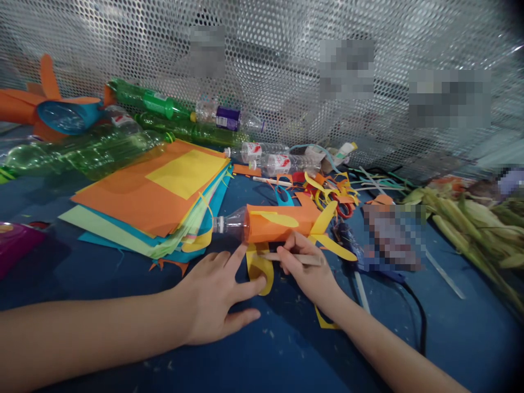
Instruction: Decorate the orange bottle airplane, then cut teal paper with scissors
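— Head view, the only one: where to look for the bottle (272,233)?
— Near the middle, lying on its side in a wrap of orange paper, cap toward nine o'clock, yellow fins (325,218) toward three. Take it as the clock's centre.
— And the left hand (219,292)?
— Between seven and eight, palm down, fingers spread wide, two fingertips at the yellow flap (259,268) just below the wrap. Apparently gripping nothing.
— The right hand (301,265)?
— Around five, fingers pinched narrow on a pale stick (309,260), tip toward nine, over the flap.
— How to expect the bottle to handle?
— Probably light, hollow, springy, and apt to roll. Likely slick at the bare neck, less so on paper. Fins and flap: presumably thin, bendy, easy to crease.
— Best hold?
— Gently around the orange middle, or by the firmer neck; never by the fins.
— Anything close by?
— Paper stack (135,191) at ten, blue tool (352,248) between three and four.
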Demonstrator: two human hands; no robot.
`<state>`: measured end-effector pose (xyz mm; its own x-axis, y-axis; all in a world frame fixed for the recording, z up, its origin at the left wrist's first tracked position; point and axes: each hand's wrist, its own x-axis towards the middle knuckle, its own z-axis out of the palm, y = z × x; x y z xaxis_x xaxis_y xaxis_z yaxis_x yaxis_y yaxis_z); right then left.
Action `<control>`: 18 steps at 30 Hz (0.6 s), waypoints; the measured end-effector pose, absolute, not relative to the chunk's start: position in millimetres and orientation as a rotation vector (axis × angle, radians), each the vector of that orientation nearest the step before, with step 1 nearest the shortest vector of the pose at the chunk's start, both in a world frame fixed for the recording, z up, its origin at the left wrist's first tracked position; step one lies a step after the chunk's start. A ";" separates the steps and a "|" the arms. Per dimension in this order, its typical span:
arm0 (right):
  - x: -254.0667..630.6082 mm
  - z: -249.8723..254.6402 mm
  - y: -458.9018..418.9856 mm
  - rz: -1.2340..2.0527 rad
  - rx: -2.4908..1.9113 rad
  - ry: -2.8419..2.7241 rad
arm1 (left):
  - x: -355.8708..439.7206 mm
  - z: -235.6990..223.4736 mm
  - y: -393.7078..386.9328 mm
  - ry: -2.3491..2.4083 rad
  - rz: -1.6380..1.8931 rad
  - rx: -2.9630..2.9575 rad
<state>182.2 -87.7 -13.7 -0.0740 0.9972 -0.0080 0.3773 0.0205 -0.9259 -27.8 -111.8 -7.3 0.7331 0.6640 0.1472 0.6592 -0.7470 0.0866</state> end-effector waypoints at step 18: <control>183.1 -12.5 -88.3 1.071 -1.430 -1.552 | -28.2 -8.7 -111.9 1.088 0.302 2.892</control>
<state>183.1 -88.3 -12.5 -0.0885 0.9960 -0.0101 0.3625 0.0227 -0.9317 -28.2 -111.9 -8.7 0.7356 0.6561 0.1685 0.6489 -0.7539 0.1026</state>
